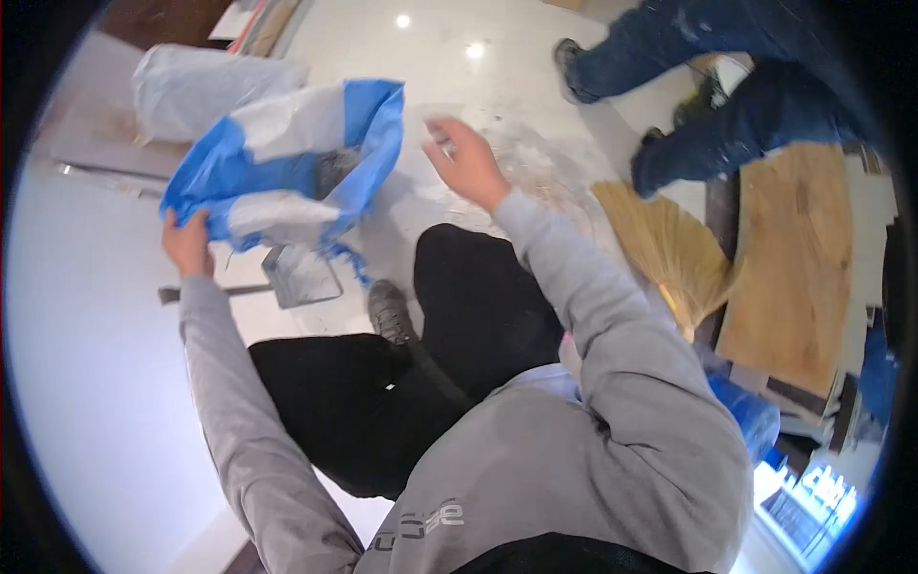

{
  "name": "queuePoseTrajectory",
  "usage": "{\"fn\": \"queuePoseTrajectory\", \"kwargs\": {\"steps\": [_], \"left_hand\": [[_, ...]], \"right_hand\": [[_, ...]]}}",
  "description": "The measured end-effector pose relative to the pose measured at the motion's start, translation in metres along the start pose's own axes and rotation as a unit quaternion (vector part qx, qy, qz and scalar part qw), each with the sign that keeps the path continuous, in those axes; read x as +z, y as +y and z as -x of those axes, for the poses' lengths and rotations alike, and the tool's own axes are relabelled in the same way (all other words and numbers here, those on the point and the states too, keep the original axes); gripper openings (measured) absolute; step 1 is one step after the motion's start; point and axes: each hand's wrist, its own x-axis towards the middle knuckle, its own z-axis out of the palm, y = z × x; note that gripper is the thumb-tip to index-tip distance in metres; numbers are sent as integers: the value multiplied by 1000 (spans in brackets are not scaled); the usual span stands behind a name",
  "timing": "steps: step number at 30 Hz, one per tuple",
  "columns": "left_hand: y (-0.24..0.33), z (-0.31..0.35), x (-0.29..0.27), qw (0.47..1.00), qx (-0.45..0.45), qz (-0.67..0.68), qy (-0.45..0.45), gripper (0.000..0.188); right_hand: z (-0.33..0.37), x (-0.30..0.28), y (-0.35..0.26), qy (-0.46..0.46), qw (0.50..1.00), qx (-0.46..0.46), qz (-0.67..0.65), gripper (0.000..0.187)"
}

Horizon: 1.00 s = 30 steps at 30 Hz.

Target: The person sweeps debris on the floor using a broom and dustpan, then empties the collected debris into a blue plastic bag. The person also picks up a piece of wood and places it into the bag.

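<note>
A blue and white sack (373, 143) stands with its mouth wide, and some grey debris (337, 170) shows inside. At its near left edge my left hand (188, 241) is closed on the rim. My right hand (466, 161) hovers to the right of the sack, apart from it, with thumb and index finger spread; the fingertips are slightly smeared by motion. A dustpan (304, 277) lies on the floor just below the sack, its handle pointing left.
Pale dust and scraps (545, 172) lie on the floor right of my right hand. Beyond them are a straw broom (669, 249) and a wooden board (789, 268). Another person's legs (660, 48) are at the upper right. A white wrapped bundle (201, 86) lies behind the sack.
</note>
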Motion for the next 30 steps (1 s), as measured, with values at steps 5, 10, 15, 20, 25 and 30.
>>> {"fn": "queuePoseTrajectory", "kwargs": {"steps": [5,10,15,20,25,30], "left_hand": [[14,8,7,998,13,33,-51,79],[41,16,35,997,8,13,-75,78],[19,-9,42,994,57,-3,-94,78],[38,12,59,992,87,-23,-91,79],[62,33,45,989,93,-83,-80,81],[62,38,55,988,103,-87,-73,79]], "right_hand": [[202,-149,121,4,918,284,278,35],[371,-300,137,93,766,385,507,42],[379,-352,100,79,628,454,628,57],[326,-350,43,22,603,524,601,71],[346,-370,53,45,536,521,663,94],[455,-459,102,-30,625,607,489,111]]}}
